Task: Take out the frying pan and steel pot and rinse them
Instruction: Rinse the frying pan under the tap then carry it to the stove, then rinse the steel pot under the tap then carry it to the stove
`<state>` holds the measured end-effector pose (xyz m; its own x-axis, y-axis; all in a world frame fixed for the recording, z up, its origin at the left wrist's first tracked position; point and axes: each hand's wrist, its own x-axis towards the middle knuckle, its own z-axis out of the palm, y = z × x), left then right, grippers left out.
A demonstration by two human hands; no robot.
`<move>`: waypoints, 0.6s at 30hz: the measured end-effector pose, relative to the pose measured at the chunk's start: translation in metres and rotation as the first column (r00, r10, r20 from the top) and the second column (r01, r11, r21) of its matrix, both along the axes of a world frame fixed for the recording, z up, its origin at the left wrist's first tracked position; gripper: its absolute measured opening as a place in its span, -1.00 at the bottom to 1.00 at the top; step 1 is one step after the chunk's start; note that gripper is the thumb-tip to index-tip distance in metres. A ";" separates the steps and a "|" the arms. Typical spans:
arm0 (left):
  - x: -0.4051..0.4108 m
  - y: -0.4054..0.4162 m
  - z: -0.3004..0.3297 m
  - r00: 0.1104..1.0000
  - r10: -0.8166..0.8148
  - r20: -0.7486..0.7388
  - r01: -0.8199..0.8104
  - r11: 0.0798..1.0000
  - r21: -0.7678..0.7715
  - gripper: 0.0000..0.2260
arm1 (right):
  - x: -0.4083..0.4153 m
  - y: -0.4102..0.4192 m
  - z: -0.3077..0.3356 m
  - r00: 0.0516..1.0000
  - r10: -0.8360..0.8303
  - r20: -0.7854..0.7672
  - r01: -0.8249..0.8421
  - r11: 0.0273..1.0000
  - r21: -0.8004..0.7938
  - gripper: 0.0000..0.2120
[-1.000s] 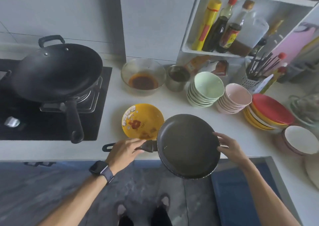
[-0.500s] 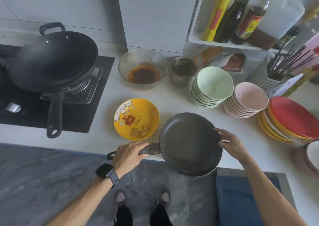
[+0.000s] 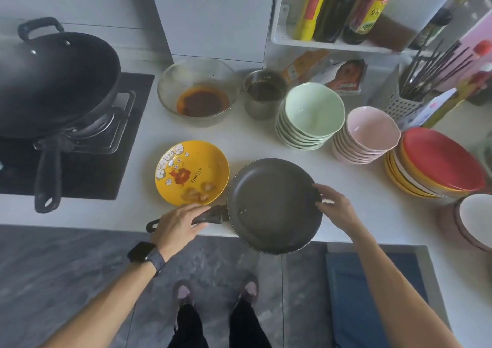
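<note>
A dark frying pan [image 3: 271, 204] sits at the front edge of the white counter [image 3: 266, 145], part of it overhanging the floor. My left hand [image 3: 178, 225] grips its black handle, which points left. My right hand [image 3: 335, 209] holds the pan's right rim with thumb and fingers. A small steel pot [image 3: 263, 93] with dark liquid stands at the back of the counter, between a glass bowl and the green bowls, apart from both hands.
A black wok [image 3: 56, 81] sits on the stove at the left. A yellow plate [image 3: 191, 172] lies just left of the pan. A glass bowl [image 3: 197, 92] of red sauce, stacked green bowls [image 3: 311, 116], pink bowls [image 3: 367, 134] and red-topped plates [image 3: 439, 164] crowd the counter.
The pan has moved slightly forward over the counter, and the view has tilted down and closer. Both hands keep their hold on the handle and rim.
</note>
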<state>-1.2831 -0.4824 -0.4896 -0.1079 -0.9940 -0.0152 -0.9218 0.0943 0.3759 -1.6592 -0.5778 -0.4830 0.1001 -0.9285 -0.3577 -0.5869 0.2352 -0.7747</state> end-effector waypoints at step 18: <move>-0.073 0.038 0.104 0.780 -0.564 -0.270 0.522 0.825 -0.215 -0.56 | 0.025 0.314 0.136 0.674 -0.723 0.152 0.735 0.632 -0.246 -0.71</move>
<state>-1.3566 -0.4440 -0.3852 -0.6085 -0.7598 0.2289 -0.5407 0.6081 0.5812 -1.6345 -0.2641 -0.3473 -0.6438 -0.7588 -0.0985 -0.2860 0.3579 -0.8889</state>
